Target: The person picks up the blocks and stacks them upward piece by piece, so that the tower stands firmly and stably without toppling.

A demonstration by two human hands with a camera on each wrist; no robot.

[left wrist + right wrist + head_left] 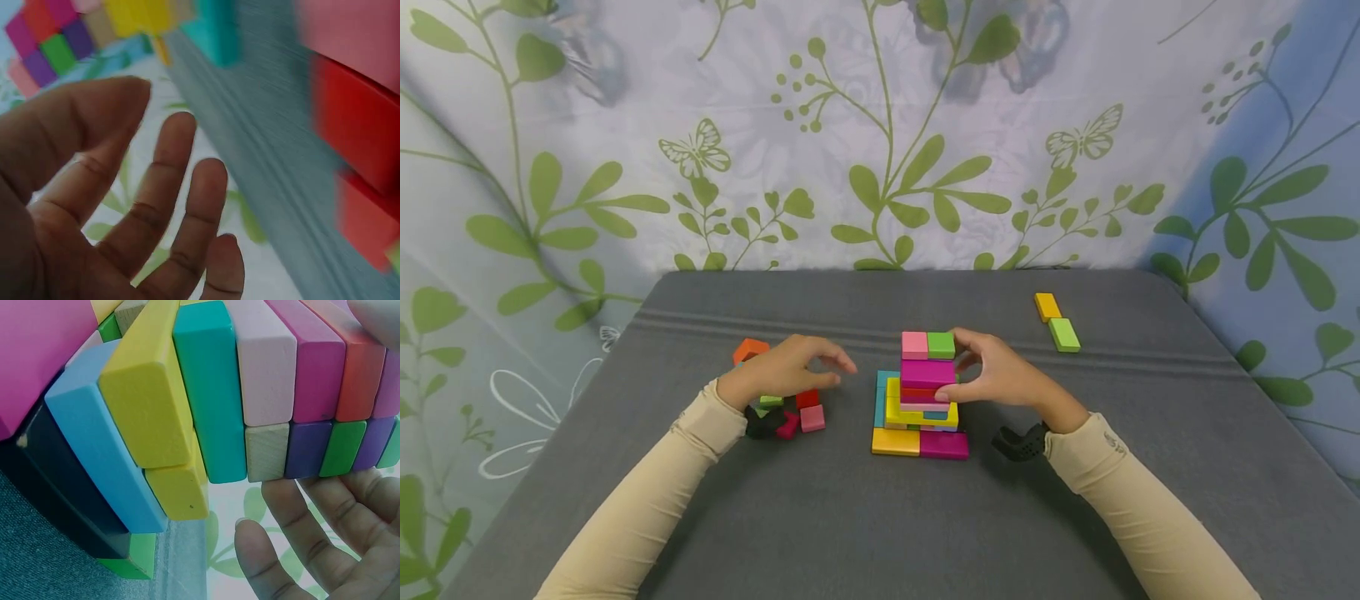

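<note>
A tower of colored wooden blocks (927,372) stands at the table's middle on a wider base of yellow, magenta and blue blocks. Pink and green blocks top it. My right hand (1003,375) holds the tower's upper right side, thumb at the front and fingers behind. In the right wrist view, fingertips (284,494) touch the purple and green blocks on one side, while part of the thumb (380,319) shows at the opposite edge. My left hand (786,367) hovers left of the tower with nothing in it, fingers loosely bent and apart from the thumb.
Loose blocks lie under and around the left hand, including an orange block (751,348), a red block (807,399) and a pink block (812,418). At the back right lie a yellow block (1047,307) and a light green block (1064,334). A leaf-patterned curtain (820,167) hangs behind the table.
</note>
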